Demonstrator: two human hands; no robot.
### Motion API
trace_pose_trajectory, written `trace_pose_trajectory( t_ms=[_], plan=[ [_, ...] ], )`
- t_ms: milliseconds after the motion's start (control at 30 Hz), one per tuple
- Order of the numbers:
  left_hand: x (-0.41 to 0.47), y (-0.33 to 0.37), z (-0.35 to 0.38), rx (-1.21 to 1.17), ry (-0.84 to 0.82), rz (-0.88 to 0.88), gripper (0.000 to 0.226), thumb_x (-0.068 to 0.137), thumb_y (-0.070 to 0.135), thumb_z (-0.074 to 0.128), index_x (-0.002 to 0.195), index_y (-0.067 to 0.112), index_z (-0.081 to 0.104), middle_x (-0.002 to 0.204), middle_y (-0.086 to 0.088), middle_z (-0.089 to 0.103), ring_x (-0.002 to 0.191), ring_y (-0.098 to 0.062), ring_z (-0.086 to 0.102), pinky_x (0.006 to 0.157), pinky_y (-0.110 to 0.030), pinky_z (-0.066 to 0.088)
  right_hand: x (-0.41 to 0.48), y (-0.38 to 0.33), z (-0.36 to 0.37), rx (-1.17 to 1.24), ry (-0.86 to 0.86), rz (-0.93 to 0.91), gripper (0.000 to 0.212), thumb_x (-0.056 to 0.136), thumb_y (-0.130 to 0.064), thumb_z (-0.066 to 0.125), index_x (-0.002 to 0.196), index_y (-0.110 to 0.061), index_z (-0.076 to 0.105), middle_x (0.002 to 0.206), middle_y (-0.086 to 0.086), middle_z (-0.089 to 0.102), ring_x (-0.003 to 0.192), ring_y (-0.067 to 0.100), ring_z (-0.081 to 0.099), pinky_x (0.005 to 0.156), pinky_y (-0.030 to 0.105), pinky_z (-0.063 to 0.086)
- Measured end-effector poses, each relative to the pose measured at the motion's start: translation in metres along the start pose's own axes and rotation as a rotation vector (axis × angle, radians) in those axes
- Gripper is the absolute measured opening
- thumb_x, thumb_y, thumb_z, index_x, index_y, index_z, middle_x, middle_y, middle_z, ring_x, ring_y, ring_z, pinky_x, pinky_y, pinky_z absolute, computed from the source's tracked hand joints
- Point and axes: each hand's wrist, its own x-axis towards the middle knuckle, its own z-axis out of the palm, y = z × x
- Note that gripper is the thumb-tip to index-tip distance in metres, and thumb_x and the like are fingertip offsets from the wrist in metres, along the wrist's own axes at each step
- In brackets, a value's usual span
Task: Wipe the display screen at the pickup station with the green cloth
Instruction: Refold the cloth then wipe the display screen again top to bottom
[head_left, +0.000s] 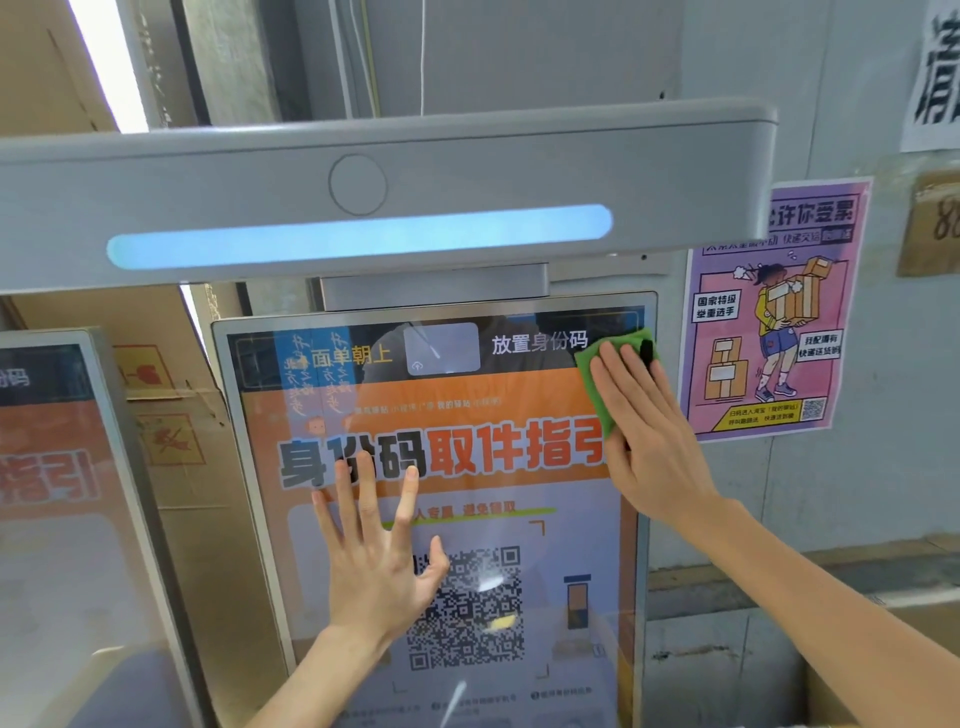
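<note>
Green cloth (621, 339) lies under flat right hand (649, 431) on glossy display screen (519, 488), left hand (374, 561) splayed, poster (769, 322) alongside.

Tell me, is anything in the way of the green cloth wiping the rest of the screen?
Yes. The right hand presses the green cloth on the top right corner of the screen, but the left hand is spread over its middle, right where the cloth may wipe next. Nothing else blocks it.

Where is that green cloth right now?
In the head view, the green cloth is pressed flat under the right hand at the upper right corner of the display screen, just left of the pink poster.
</note>
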Motion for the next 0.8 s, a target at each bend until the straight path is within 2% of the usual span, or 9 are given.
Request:
trace_pose_trajectory(
  t_ms=[100, 300, 567, 733, 800],
  plan=[
    [-0.001, 0.000, 0.000, -0.007, 0.003, 0.004, 0.085, 0.085, 0.049, 0.055, 0.159, 0.016, 0.028, 0.167, -0.034, 0.013, 0.156, -0.054, 0.007, 0.121, -0.075, 0.009, -0.006, -0.011, 0.011, -0.008, 0.020, 0.031, 0.063, 0.100, -0.008, 0.041, 0.161, -0.002, 0.029, 0.171, 0.013, 0.025, 0.161, 0.029, 0.017, 0.132, 0.049, 0.010],
    [0.000, 0.000, 0.001, -0.009, 0.002, 0.003, 0.086, 0.086, 0.048, 0.055, 0.160, 0.016, 0.026, 0.167, -0.034, 0.012, 0.156, -0.054, 0.007, 0.121, -0.075, 0.009, -0.037, -0.007, 0.016, -0.110, -0.097, -0.142, 0.065, 0.100, -0.009, 0.042, 0.163, -0.009, 0.026, 0.170, 0.008, 0.027, 0.161, 0.025, 0.018, 0.133, 0.043, 0.011],
    [-0.002, -0.003, 0.002, -0.009, 0.004, 0.013, 0.088, 0.085, 0.049, 0.057, 0.161, 0.017, 0.024, 0.168, -0.032, 0.009, 0.156, -0.054, 0.006, 0.121, -0.075, 0.008, 0.021, -0.040, 0.024, 0.003, 0.010, 0.010, 0.068, 0.098, -0.007, 0.042, 0.163, -0.007, 0.025, 0.172, 0.009, 0.024, 0.162, 0.024, 0.013, 0.132, 0.048, 0.009],
    [-0.002, -0.003, 0.003, -0.017, 0.001, 0.013, 0.088, 0.086, 0.049, 0.059, 0.160, 0.017, 0.026, 0.168, -0.032, 0.009, 0.156, -0.054, 0.006, 0.121, -0.075, 0.008, -0.015, -0.040, 0.032, -0.053, -0.099, -0.194, 0.071, 0.096, -0.007, 0.046, 0.164, -0.010, 0.024, 0.171, 0.008, 0.026, 0.161, 0.024, 0.019, 0.132, 0.045, 0.013],
    [-0.002, -0.003, 0.003, -0.015, -0.005, 0.010, 0.088, 0.086, 0.049, 0.059, 0.161, 0.017, 0.026, 0.168, -0.032, 0.009, 0.156, -0.054, 0.007, 0.121, -0.076, 0.010, -0.005, -0.040, 0.026, -0.014, -0.092, -0.163, 0.069, 0.097, -0.008, 0.046, 0.163, -0.009, 0.026, 0.170, 0.008, 0.027, 0.161, 0.023, 0.019, 0.133, 0.043, 0.012]
  ],
)
